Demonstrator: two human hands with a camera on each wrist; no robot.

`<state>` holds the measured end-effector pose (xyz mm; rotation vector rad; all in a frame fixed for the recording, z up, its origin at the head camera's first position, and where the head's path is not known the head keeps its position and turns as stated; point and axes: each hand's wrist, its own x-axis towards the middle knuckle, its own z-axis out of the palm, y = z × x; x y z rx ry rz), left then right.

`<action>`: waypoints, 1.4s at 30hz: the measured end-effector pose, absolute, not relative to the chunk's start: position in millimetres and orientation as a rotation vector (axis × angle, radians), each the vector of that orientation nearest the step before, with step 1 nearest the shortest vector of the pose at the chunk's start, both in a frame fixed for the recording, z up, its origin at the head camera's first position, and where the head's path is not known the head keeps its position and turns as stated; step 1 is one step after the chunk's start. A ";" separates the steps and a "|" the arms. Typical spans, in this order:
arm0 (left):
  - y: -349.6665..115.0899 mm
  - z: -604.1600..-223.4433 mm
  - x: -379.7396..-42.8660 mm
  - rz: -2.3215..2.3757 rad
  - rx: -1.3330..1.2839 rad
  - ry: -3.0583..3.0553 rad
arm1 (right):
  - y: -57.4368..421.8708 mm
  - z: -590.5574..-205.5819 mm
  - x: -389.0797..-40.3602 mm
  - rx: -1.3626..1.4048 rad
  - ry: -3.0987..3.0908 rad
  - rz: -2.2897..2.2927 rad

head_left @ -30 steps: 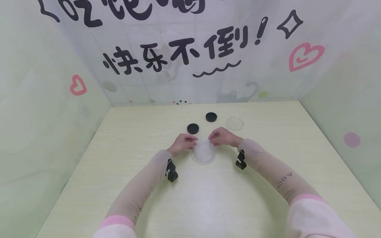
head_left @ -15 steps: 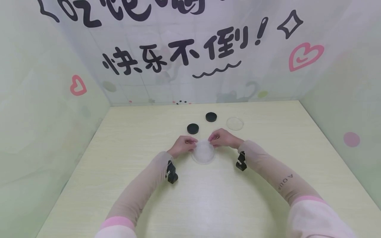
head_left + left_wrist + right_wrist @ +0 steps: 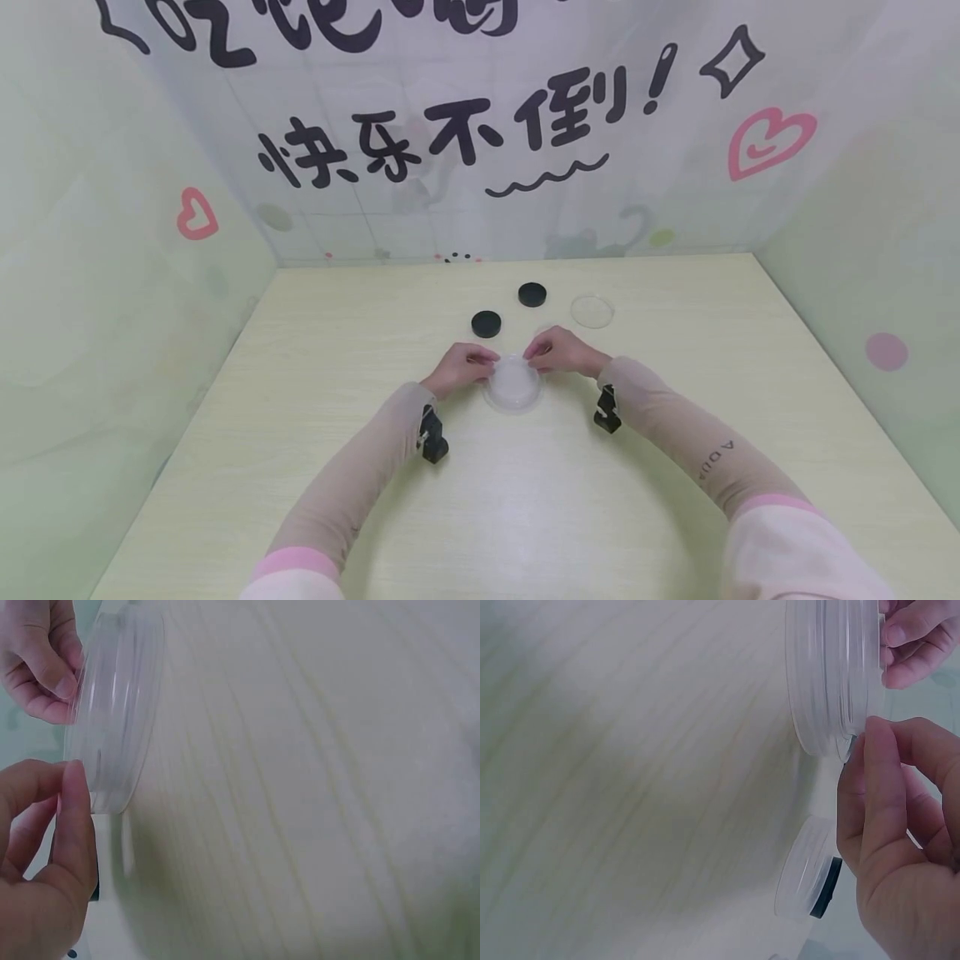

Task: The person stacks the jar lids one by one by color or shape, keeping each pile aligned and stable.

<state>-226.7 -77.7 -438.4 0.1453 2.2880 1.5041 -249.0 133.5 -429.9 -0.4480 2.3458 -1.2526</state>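
Head view: a clear round dish [image 3: 514,387] was held near the middle of the table [image 3: 480,508], its far edge gripped by the left hand [image 3: 460,367] and right hand [image 3: 566,350]; two black discs [image 3: 486,324] and a clear disc [image 3: 592,312] were seen beyond. Left wrist view: the rim was pinched by the left thumb and fingers. Right wrist view: a matching pinch — right thumb against fingers — was shown.

Left forearm [image 3: 352,479]: beige-sleeved, reaching forward, slanting rightward from lower left of head view. Right forearm [image 3: 678,425]: beige-sleeved, reaching forward, slanting leftward from lower right. Left hand [image 3: 459,368]: bare, thumb and forefinger pinching, other fingers curled. Right hand [image 3: 566,350]: bare, same pinch. Hands turned inward, facing, near, not touching.
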 end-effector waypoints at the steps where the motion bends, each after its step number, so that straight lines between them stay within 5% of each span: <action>1: -77.8 -438.9 -226.7 1.505 0.146 2.288 | 133.1 -430.0 -248.5 -0.446 2.351 -1.249; 42: -42.8 -406.9 -253.4 1.496 0.294 2.289 | 180.6 -396.5 -260.2 -0.341 2.381 -1.391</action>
